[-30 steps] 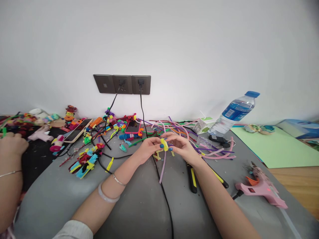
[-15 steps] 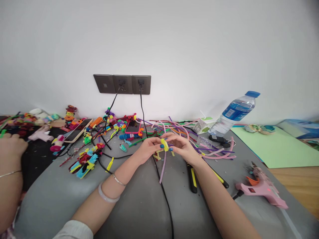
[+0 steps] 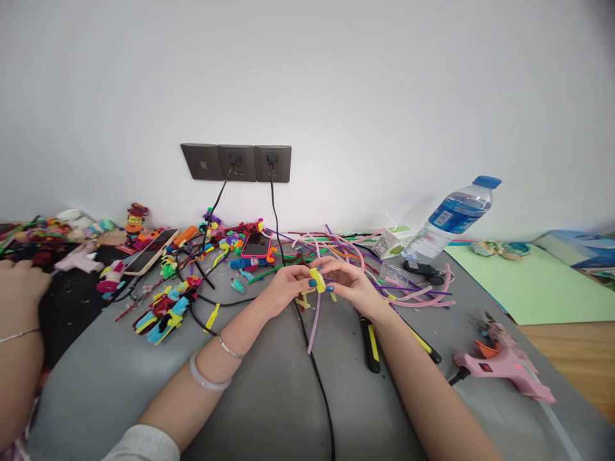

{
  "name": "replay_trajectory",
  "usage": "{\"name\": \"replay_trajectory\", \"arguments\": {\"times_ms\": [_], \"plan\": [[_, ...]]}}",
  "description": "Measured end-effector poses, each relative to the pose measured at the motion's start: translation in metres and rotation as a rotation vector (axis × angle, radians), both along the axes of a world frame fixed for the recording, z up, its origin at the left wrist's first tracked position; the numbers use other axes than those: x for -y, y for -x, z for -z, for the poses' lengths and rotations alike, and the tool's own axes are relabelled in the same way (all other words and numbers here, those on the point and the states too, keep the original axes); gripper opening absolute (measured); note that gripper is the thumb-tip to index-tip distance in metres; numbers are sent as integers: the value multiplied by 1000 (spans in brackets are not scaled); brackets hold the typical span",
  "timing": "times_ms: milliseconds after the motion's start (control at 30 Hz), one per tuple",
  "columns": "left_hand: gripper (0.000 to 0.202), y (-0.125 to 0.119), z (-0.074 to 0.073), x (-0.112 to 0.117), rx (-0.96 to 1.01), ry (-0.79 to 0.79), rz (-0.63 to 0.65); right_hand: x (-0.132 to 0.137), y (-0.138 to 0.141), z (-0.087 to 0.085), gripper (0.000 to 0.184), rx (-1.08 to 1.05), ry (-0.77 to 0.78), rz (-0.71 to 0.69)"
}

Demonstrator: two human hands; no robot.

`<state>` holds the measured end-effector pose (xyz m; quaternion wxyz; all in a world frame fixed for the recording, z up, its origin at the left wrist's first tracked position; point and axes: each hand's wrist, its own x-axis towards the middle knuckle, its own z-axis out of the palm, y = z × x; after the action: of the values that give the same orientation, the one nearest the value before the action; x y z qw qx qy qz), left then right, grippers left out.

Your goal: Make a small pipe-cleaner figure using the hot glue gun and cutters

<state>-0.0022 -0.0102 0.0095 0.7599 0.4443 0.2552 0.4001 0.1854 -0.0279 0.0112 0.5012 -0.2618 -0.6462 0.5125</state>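
Note:
My left hand (image 3: 284, 286) and my right hand (image 3: 350, 282) meet above the grey table (image 3: 269, 390), both pinched on a small yellow pipe-cleaner piece (image 3: 316, 280). A lilac pipe cleaner (image 3: 314, 320) hangs down from that piece toward the table. A heap of pink, purple and green pipe cleaners (image 3: 365, 256) lies just behind my hands. A black cable (image 3: 317, 378) runs under them toward me.
Yellow-handled cutters (image 3: 369, 342) lie by my right wrist, a pink glue gun (image 3: 504, 365) at right, a water bottle (image 3: 451, 218) and green sheet (image 3: 538, 282) beyond. Colourful finished figures (image 3: 163, 310) and two phones (image 3: 151, 250) sit left. Another person's hand (image 3: 19, 285) rests at far left.
My hands stay almost still on the yellow piece. The other person's hand at far left has drifted slightly leftward.

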Motion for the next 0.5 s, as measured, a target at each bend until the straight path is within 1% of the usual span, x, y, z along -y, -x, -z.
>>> {"name": "replay_trajectory", "arguments": {"times_ms": [300, 500], "plan": [[36, 0, 2, -1, -11, 4, -1, 1, 0, -1, 23, 4, 24, 5], [37, 0, 3, -1, -17, 2, 2, 1, 0, -1, 20, -13, 6, -39]]}}
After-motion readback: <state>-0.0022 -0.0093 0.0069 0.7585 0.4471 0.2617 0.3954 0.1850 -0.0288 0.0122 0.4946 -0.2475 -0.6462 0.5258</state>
